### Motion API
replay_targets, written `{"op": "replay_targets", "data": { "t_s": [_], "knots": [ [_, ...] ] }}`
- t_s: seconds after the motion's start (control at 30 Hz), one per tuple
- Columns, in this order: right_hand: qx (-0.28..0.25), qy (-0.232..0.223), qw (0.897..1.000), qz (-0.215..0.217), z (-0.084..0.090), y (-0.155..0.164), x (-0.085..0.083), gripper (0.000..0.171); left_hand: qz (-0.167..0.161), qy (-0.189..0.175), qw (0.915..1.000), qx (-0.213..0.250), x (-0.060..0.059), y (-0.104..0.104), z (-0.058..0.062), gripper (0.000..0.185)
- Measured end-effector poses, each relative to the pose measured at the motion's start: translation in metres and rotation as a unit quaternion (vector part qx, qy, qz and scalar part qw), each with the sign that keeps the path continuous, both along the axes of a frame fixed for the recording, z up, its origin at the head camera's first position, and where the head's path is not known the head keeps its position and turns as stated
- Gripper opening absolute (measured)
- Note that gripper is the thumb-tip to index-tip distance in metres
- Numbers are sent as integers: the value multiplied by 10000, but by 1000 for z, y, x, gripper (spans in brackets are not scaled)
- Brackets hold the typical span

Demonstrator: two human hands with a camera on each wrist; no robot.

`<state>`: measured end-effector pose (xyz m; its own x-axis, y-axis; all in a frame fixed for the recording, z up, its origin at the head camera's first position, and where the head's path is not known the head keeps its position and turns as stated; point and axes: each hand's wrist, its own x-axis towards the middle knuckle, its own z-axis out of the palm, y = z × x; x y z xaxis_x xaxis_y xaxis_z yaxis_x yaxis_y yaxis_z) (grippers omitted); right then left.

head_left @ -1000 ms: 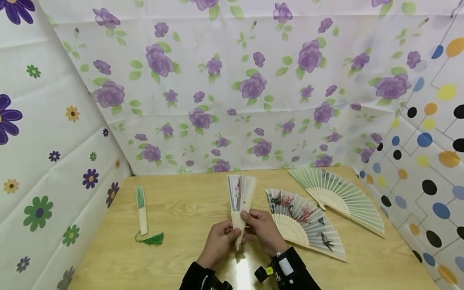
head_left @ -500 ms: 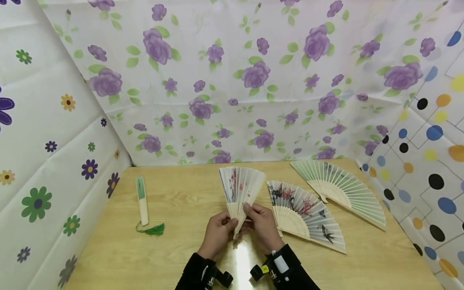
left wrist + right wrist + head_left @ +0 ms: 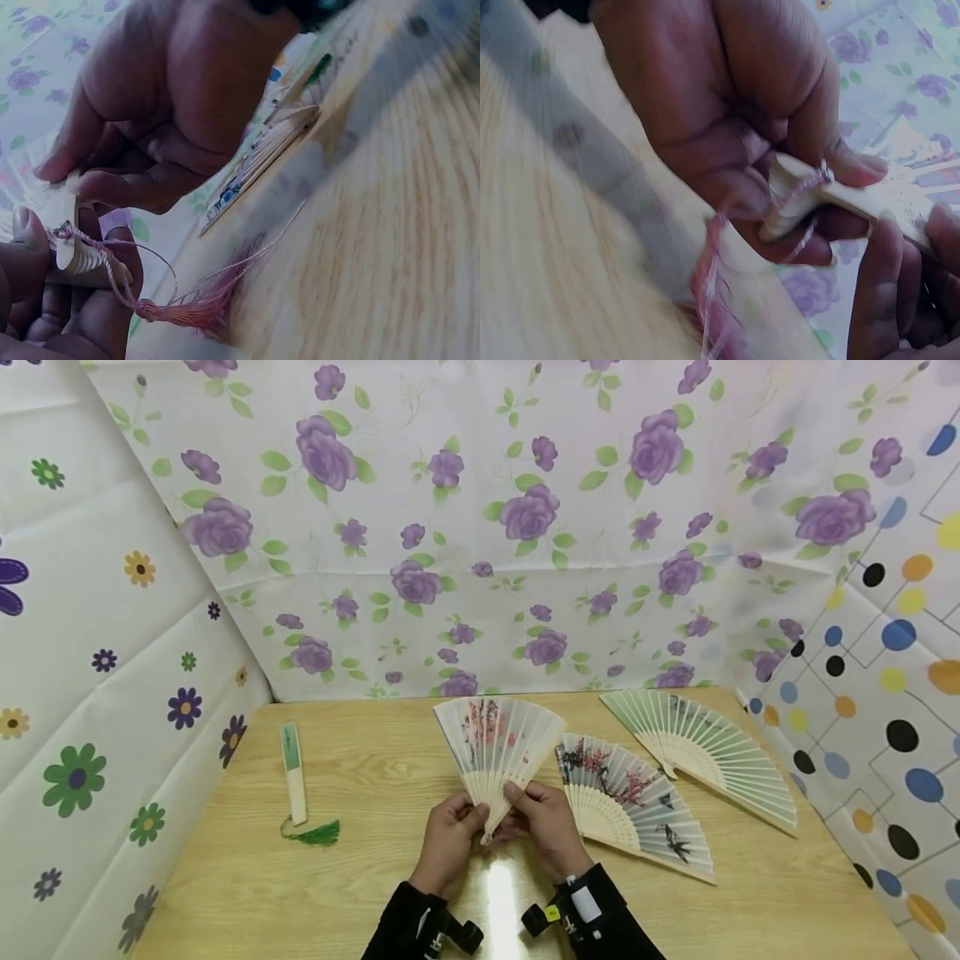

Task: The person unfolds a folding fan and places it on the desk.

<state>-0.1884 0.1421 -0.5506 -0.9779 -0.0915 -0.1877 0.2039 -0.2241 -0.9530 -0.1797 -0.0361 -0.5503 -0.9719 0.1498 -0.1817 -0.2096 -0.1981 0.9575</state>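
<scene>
Both hands hold a white folding fan [image 3: 501,735] with pink blossoms, partly spread above the table. My left hand [image 3: 444,845] pinches its pale slatted base from the left, thumb on the front. My right hand [image 3: 553,832] grips the lower right ribs, thumb lying across the front. In the left wrist view, a pink tassel [image 3: 199,309] hangs on a cord from the fan's pivot end. To the right lies an open grey-white fan [image 3: 637,802] with pink blossoms and dark birds, close by the right hand.
On the wooden table [image 3: 375,877], an open green fan [image 3: 705,760] lies at the back right. A folded green fan [image 3: 294,772] with a green tassel [image 3: 318,833] lies at the left. Patterned cloth walls [image 3: 480,568] stand behind and on both sides.
The held fan has gone from nearly folded to spread wider, its leaf widening to both sides. The hands keep their hold at its base. The other fans stay where they lay.
</scene>
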Motion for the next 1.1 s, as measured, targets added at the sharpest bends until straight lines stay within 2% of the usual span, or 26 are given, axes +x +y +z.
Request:
{"op": "replay_targets", "data": {
  "t_s": [0.07, 0.13, 0.33, 0.5, 0.6, 0.73, 0.8, 0.97, 1.1],
  "knots": [
    [-100, -45, 9998, -162, 0, -2, 2, 29, 187, 19, 9998, 59, 0, 1, -1, 25],
    [-150, -45, 9998, -99, -1, -3, 2, 28, 307, 21, 9995, 85, 0, 2, -1, 24],
    [-57, 74, 9970, 764, -3, 7, -2, 26, 229, -26, 9997, -16, 1, -3, -1, 24],
    [19, 170, 9918, 1264, -5, 15, -6, 36, 131, -44, 9999, 6, 1, -5, 0, 25],
    [-30, 220, 9929, 1168, -5, 13, -5, 42, 241, -20, 9996, 111, 0, -4, -1, 24],
    [-442, 35, 9966, 695, -5, 7, -3, 39, 436, -1, 9985, 332, -3, -1, -1, 21],
    [-646, -7, 9961, 596, -7, 5, -1, 38, 515, -26, 9981, 328, -3, -1, -2, 21],
    [-762, 99, 9932, 869, -10, 6, -2, 32, 563, -177, 9980, 212, -2, -3, -1, 22],
    [-626, 109, 9918, 1107, -11, 11, -6, 21, 483, -186, 9982, 304, -1, -5, 1, 26]
  ]
}}
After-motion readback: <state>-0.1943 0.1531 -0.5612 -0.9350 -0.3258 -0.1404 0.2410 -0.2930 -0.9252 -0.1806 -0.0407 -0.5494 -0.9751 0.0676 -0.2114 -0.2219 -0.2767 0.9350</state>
